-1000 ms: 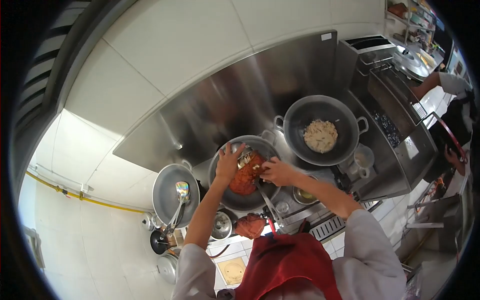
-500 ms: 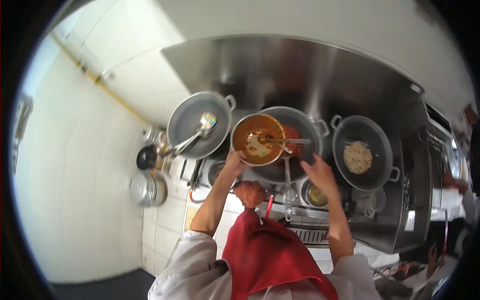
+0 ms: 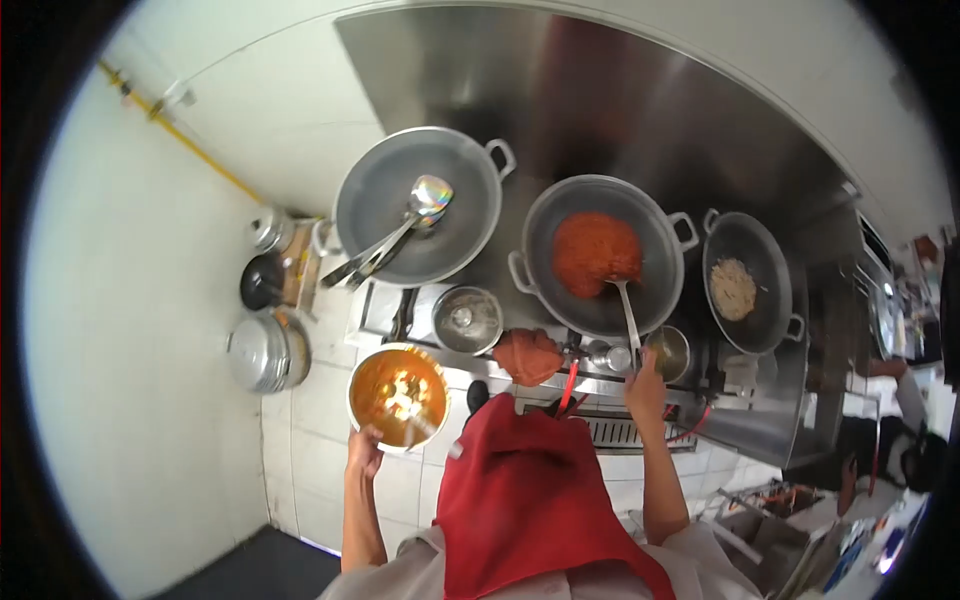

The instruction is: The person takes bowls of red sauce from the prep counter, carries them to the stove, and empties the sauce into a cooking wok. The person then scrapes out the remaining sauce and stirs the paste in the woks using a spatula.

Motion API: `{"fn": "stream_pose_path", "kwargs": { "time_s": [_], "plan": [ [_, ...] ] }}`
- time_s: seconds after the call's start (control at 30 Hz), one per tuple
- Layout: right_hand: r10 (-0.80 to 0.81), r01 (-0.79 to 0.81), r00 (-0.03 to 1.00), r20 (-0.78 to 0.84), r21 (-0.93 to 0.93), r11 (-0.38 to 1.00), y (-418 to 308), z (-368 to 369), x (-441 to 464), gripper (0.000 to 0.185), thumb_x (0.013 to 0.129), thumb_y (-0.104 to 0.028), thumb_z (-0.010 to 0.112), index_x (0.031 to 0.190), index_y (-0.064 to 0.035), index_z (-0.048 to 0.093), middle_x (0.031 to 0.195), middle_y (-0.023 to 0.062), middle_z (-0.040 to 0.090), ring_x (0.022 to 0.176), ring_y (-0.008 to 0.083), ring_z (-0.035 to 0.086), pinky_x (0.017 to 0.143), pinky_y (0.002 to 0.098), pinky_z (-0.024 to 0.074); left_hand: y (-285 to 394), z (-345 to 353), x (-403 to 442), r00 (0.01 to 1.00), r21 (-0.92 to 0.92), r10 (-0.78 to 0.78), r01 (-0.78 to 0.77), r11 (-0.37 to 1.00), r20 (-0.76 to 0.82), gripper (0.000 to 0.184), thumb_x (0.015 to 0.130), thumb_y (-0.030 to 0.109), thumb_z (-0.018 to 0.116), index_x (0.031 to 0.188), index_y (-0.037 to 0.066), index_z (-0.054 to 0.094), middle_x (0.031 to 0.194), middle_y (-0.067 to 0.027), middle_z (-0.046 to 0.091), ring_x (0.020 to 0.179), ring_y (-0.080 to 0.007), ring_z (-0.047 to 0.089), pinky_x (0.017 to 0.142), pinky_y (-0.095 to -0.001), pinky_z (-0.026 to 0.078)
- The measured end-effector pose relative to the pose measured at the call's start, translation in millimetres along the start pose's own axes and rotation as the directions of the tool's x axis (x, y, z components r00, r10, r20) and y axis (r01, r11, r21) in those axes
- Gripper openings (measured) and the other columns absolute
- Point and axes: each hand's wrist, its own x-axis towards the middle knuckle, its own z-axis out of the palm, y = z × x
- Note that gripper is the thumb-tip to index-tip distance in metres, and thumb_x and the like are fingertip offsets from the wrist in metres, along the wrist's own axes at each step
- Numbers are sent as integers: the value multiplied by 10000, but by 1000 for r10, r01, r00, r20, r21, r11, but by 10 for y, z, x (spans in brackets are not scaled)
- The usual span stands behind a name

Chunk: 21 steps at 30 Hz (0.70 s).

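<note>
My left hand (image 3: 366, 452) grips the rim of a metal bowl (image 3: 352, 395), held low at the left over the floor. Orange sauce coats its inside, and a blurred utensil rests in it. My right hand (image 3: 645, 382) is closed around the handle end of a long-handled metal utensil (image 3: 630, 318). The utensil's head is sunk in the thick red-orange sauce (image 3: 595, 250), so its shape is hidden. That sauce lies in the middle wok (image 3: 655, 285), which sits on the stove.
To the left, a grey wok (image 3: 365, 215) holds shiny metal utensils. The right-hand wok (image 3: 770, 315) contains a pale food. Along the stove front are a small lidded pot (image 3: 468, 320), a brown cloth (image 3: 528, 357) and a container of yellowish liquid (image 3: 668, 353). Pots (image 3: 265, 352) stand by the left wall.
My left hand has carried the bowl from above the middle wok down and left, away from the stove. My right hand, open before, now grips the utensil's handle. The red-orange sauce is uncovered.
</note>
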Motion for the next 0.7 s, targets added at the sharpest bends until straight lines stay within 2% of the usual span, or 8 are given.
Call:
{"fn": "stream_pose_path", "kwargs": {
  "time_s": [0.07,0.2,0.27,0.33,0.4,0.53,0.6,0.7],
  "plan": [
    [173,-133,967,185,-210,969,-380,-367,-49,642,905,-57,599,1503,-78,368,1093,323,643,955,508,632,843,581,493,-88,-304,220,1000,-4,-27,27,1000,-14,622,726,-71,489,1339,34,486,1078,-119,611,878,-267,640,785,-448,604],
    [105,-33,969,223,-306,951,-559,-270,-325,657,923,-79,584,1545,-72,374,1078,318,654,941,476,651,799,543,520,-425,-1121,874,981,-113,-180,187,976,69,626,728,-72,475,1341,56,479,1058,-144,623,800,-277,659,621,-407,611],
    [-87,95,995,43,-262,960,-368,194,-249,583,924,-82,592,1490,-33,463,1013,295,671,907,431,666,770,485,533,-234,-754,708,986,-94,-158,162,982,50,596,731,-68,474,1315,49,492,1040,-141,626,795,-273,656,616,-404,610],
    [37,-38,994,-107,-12,999,-282,529,-25,560,924,-92,583,1478,-96,505,847,212,696,746,436,661,700,475,523,-146,-567,701,991,-89,-129,130,988,23,567,734,-64,474,1290,42,506,1023,-139,629,789,-269,654,611,-401,610],
    [387,-301,920,-54,534,790,-310,731,305,475,933,-113,598,1393,5,574,829,259,683,785,422,679,684,457,519,-212,-653,898,993,-73,-102,107,992,66,494,739,-50,476,1224,31,525,988,-129,616,749,-273,637,616,-420,611],
    [526,-454,847,82,626,634,-777,551,608,485,942,-123,568,1410,4,554,861,255,698,809,415,696,688,485,523,-191,-476,1040,981,-92,-172,180,979,87,429,738,-46,472,1155,32,535,931,-126,593,718,-280,620,618,-452,614],
    [128,-127,992,-6,-172,977,-802,519,517,535,937,-123,543,1461,-23,505,876,255,687,839,402,705,710,509,535,-155,-295,1013,985,-77,-150,157,985,82,369,749,-35,457,1104,22,540,883,-125,573,704,-280,605,638,-468,616],
    [158,-109,983,96,-390,914,-836,64,-37,616,922,-116,529,1528,-91,425,878,278,660,846,451,688,733,543,544,-71,-69,836,989,-93,-123,130,987,82,148,763,-17,438,863,14,542,839,-138,566,699,-278,604,643,-471,616]
  ]
}}
